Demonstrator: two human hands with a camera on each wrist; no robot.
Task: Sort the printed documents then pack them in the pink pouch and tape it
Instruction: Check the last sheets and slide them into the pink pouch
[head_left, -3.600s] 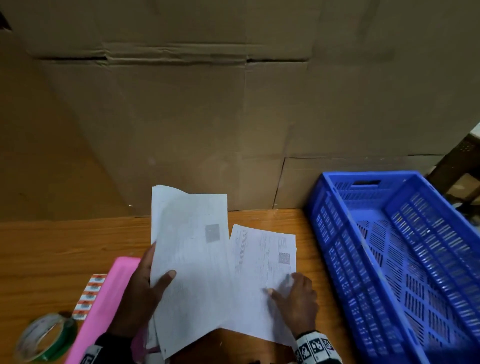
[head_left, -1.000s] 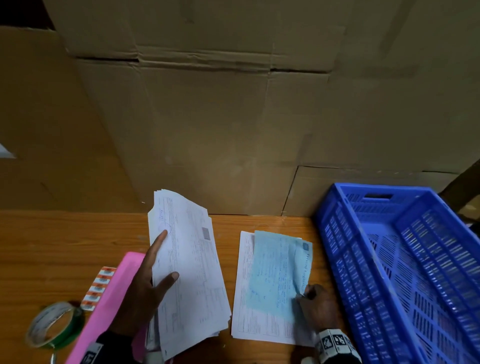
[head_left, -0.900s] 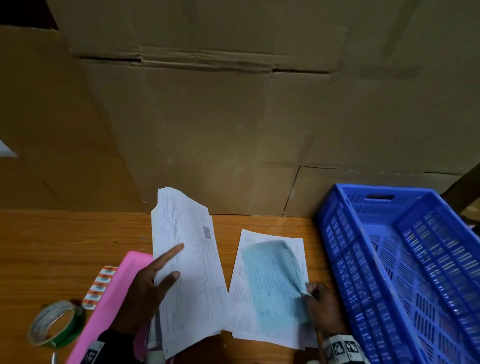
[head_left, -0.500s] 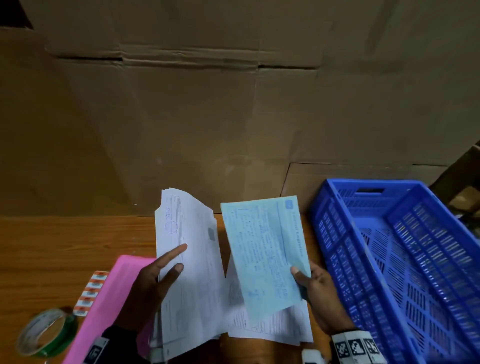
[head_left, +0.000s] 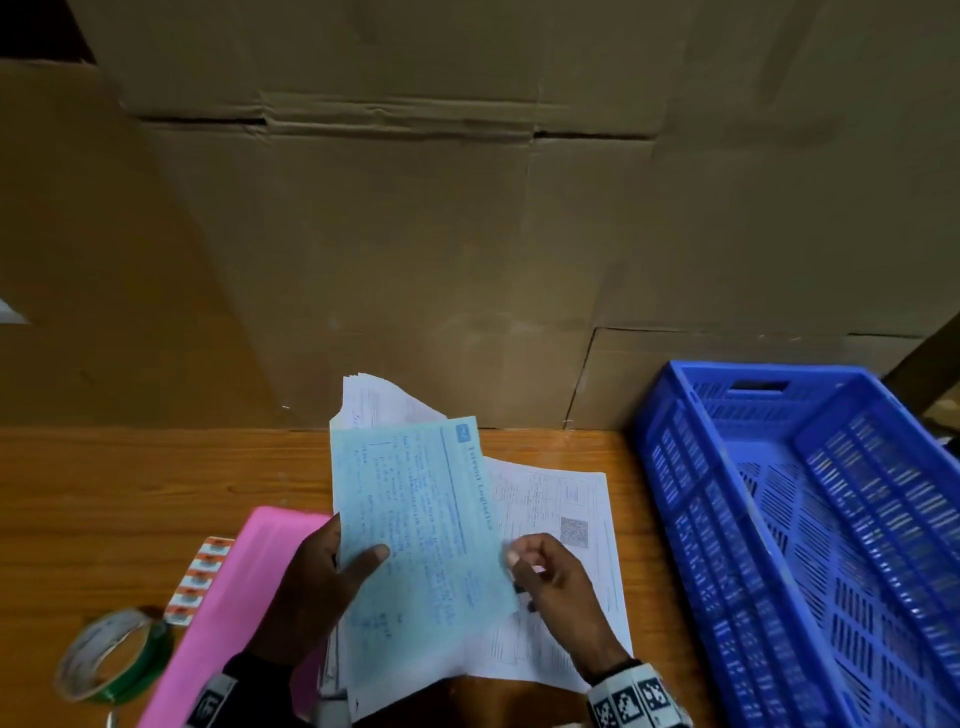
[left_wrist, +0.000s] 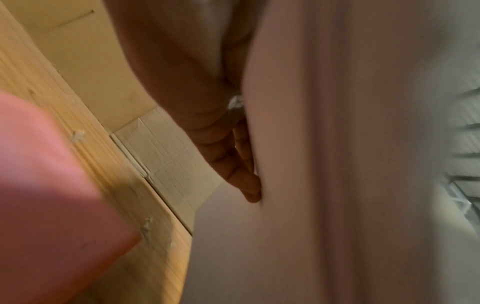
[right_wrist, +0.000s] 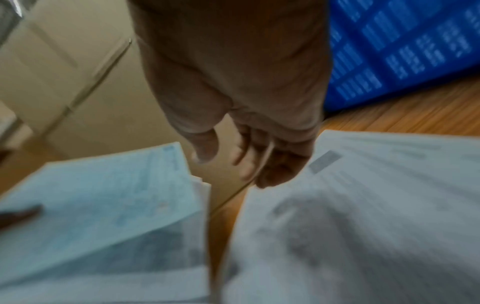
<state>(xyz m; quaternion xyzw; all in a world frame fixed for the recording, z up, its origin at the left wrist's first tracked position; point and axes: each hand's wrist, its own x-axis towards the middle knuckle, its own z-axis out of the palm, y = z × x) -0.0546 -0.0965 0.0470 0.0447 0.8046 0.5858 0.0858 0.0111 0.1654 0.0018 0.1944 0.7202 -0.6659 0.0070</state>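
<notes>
My left hand (head_left: 332, 566) grips a stack of white printed documents (head_left: 382, 402), tilted up off the table, thumb on top. A light blue sheet (head_left: 415, 519) lies on top of this stack. In the left wrist view my fingers (left_wrist: 233, 164) lie against the stack's back (left_wrist: 350, 144). My right hand (head_left: 543, 569) hovers at the blue sheet's right edge with loosely curled fingers; the right wrist view shows it (right_wrist: 246, 160) holding nothing. A second pile of white documents (head_left: 563, 519) lies flat under it. The pink pouch (head_left: 234, 597) lies under my left wrist.
A roll of tape (head_left: 111, 657) and a strip of small labels (head_left: 200, 582) lie left of the pouch on the wooden table (head_left: 130, 493). A blue plastic crate (head_left: 810, 519) stands at the right. Stacked cardboard boxes (head_left: 467, 234) wall off the table's back.
My right hand lifted the blue sheet off the right pile, carried it left onto the stack in my left hand, and let go. The left thumb now presses the blue sheet.
</notes>
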